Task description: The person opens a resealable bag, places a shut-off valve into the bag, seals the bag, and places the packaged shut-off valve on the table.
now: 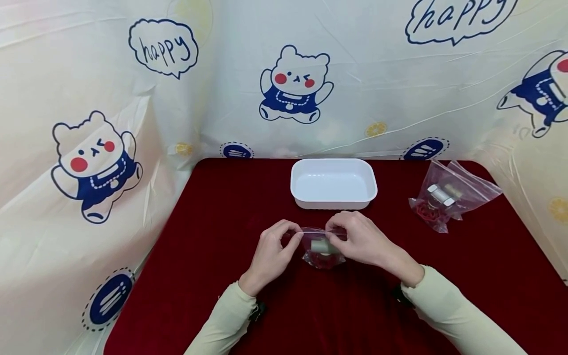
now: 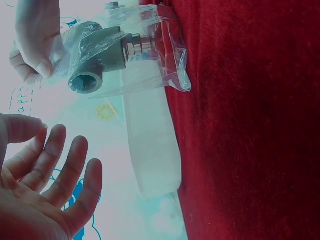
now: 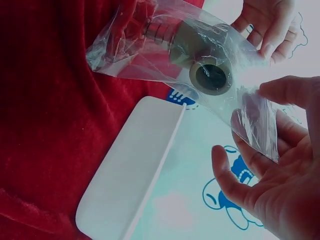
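Observation:
A clear zip bag [image 1: 310,239] is held by its top edge above the red cloth. Inside it are a grey-green pipe fitting [image 3: 210,77] with an open round end, a metal threaded part [image 2: 137,45] and a red piece [image 2: 167,40], perhaps a valve handle. At the bag's left corner, my left hand [image 1: 272,249] pinches the edge between thumb and index finger, other fingers loosely bent. My right hand [image 1: 361,239] pinches the same edge farther right; the right wrist view shows the plastic between its thumb and fingers.
Just beyond the hands stands a white rectangular tray [image 1: 333,204]. To the right lie more clear bags [image 1: 470,190] with a white fitting and red pieces inside. A dark red cloth [image 1: 213,222] covers the table; printed white curtains [image 1: 355,103] rise behind and beside it.

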The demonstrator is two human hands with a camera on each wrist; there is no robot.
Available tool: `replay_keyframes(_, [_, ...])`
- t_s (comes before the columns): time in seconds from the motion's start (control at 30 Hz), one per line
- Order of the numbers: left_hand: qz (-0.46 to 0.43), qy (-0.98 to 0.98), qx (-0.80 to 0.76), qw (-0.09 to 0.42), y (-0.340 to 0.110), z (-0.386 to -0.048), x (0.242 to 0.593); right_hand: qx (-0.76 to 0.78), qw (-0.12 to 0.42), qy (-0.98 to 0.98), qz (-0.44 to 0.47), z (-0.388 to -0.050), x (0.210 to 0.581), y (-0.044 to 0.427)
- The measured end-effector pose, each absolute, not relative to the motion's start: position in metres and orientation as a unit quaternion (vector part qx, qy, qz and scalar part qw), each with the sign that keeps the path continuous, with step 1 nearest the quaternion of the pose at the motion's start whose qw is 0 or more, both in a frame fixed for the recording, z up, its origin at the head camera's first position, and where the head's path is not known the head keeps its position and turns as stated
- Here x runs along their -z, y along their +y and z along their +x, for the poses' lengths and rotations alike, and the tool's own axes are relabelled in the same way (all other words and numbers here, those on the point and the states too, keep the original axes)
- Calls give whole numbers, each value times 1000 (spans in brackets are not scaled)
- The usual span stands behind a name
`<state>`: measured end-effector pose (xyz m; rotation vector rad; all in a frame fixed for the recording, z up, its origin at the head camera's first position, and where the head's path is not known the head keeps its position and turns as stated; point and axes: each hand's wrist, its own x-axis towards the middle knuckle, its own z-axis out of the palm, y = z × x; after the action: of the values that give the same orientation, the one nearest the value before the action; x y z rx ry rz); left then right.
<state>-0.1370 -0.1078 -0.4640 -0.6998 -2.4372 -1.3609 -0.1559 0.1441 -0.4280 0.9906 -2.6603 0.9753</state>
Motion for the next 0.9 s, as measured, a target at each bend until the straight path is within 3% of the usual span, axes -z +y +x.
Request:
replay_keyframes(0.37, [-237, -839, 473, 129, -109, -137, 465, -343, 50, -885, 311, -155, 429, 153])
replay_keyframes(0.67, [-240, -838, 472, 130, -110, -137, 466, -367, 81, -863, 337, -156, 432, 154])
replay_keyframes(0.9, [-243, -837, 472, 133, -112, -137, 466, -384, 62, -866, 315, -155, 434, 161])
